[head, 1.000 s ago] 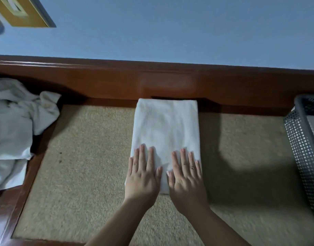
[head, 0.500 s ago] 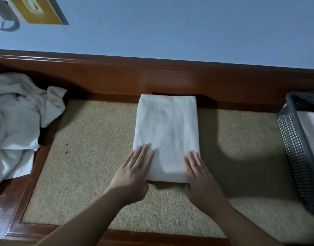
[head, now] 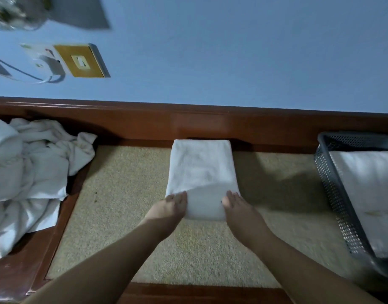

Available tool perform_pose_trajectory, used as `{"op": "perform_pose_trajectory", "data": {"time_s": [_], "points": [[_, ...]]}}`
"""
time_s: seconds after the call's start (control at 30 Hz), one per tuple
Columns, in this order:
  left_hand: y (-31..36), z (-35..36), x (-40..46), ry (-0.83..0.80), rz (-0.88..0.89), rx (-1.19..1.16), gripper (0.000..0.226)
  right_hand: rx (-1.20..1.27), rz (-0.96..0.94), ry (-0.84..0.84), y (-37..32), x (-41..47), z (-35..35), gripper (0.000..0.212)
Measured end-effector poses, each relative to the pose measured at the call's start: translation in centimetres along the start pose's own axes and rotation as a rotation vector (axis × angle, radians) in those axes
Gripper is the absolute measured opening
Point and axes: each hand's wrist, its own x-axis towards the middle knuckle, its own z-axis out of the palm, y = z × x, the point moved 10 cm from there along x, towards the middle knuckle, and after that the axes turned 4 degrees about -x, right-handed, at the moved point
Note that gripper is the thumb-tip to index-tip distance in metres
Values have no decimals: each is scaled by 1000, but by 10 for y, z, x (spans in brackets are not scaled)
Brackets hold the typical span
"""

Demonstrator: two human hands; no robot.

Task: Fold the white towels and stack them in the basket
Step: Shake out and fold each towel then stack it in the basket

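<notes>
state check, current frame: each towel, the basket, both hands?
folded towel: folded into a narrow rectangle on the mat, near end lifted
left hand: grips the towel's near left corner
right hand: grips the near right corner
towel pile: crumpled, unfolded, at left
basket: upright at right, holds folded white towels
towels in basket: folded, lying flat

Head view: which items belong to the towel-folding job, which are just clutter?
Job:
folded white towel, both hands at its near corners
heap of unfolded white towels
grey mesh basket holding a folded towel

Just there:
brass wall switch plate
beige carpet
</notes>
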Motion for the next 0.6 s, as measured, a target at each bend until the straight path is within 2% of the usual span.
{"op": "perform_pose_trajectory", "data": {"time_s": [0.13, 0.27, 0.37, 0.47, 0.6], "points": [[3, -86, -20, -103, -78, -203, 43, 165, -81, 73, 6, -31, -97, 43], [4, -165, -43, -140, -83, -305, 44, 351, -51, 0, 29, -60, -174, 41], [-1, -208, -50, -117, -97, -462, 37, 556, 3, 0, 47, -73, -217, 44], [-7, -215, -39, -170, -111, -604, 35, 722, 32, -51, 61, -66, -226, 46], [-15, -172, -9, -321, -131, -698, 29, 847, 67, -112, 79, -33, -189, 41]]}}
